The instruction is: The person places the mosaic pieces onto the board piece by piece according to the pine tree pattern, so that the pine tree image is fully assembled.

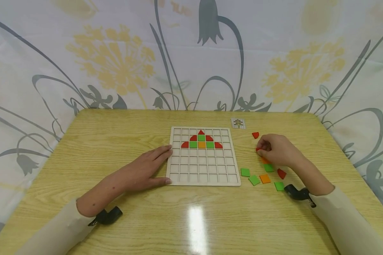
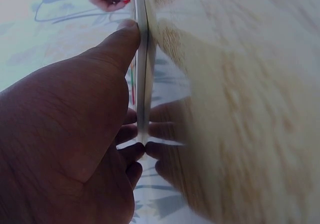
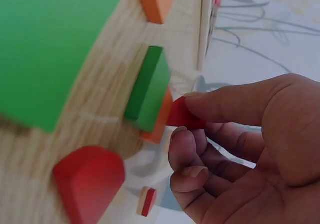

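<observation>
A pale wooden grid board point(image 1: 185, 159) lies mid-table, with red, green and orange tiles set in a tree-top shape in its upper cells. My left hand point(image 1: 148, 168) rests at the board's left edge, fingers and thumb extended and touching it. To the right of the board, my right hand point(image 1: 279, 150) pinches a red quarter-round tile point(image 3: 186, 113) between thumb and fingers. Just past that tile, in the right wrist view, are a green square tile point(image 3: 150, 92) and an orange tile point(image 3: 159, 126). Another red tile point(image 1: 255, 135) lies beyond the right hand.
Several loose tiles lie right of the board, among them a green square point(image 1: 245, 172), an orange square point(image 1: 265, 178) and a red piece point(image 1: 281, 174). A small pattern card point(image 1: 238, 123) sits behind the board's right corner. A printed curtain point(image 1: 191, 71) hangs behind the table.
</observation>
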The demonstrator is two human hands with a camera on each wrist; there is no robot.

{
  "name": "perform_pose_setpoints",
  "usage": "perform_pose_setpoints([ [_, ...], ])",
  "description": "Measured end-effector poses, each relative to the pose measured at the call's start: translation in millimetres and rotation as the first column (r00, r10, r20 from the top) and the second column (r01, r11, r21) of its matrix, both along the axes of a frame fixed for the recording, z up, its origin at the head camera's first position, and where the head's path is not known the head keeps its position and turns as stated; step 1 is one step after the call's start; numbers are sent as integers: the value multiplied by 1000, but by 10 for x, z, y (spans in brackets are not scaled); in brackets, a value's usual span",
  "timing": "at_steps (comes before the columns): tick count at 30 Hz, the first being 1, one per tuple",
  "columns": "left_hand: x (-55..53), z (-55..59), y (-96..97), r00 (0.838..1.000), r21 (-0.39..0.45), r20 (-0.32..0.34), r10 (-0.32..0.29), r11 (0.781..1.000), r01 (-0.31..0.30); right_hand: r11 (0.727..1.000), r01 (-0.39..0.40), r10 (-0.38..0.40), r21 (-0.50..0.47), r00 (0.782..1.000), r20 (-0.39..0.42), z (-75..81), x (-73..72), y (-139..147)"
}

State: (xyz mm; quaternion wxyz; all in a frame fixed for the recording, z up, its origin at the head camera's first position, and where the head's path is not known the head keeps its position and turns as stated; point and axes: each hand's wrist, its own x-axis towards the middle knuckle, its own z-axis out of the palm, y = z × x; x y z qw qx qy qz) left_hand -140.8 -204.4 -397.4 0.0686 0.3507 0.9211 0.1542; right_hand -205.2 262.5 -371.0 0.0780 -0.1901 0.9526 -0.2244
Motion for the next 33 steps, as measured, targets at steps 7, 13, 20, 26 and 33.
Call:
perform_pose_setpoints([
  [7,2,2,3,1000,-1,5,2,1000,-2,998,-55,54,-40,998,-42,68,-6,-116],
  [13,12,20,1,1000,3,-7,-1,1000,1,994,-83,80,-69,996,-46,175,11,-325],
  [20,12,16,-4,1000,9,-5,2,1000,-2,988,-84,83,-127,997,-13,212,18,-561],
  [26,8,1,-7,1000,22,-4,-1,1000,1,986,-102,100,-133,995,-25,191,-5,-721],
  [33,11,11,-1,1000,18,-1,1,1000,-1,979,-120,122,-164,992,6,172,-21,-900],
])
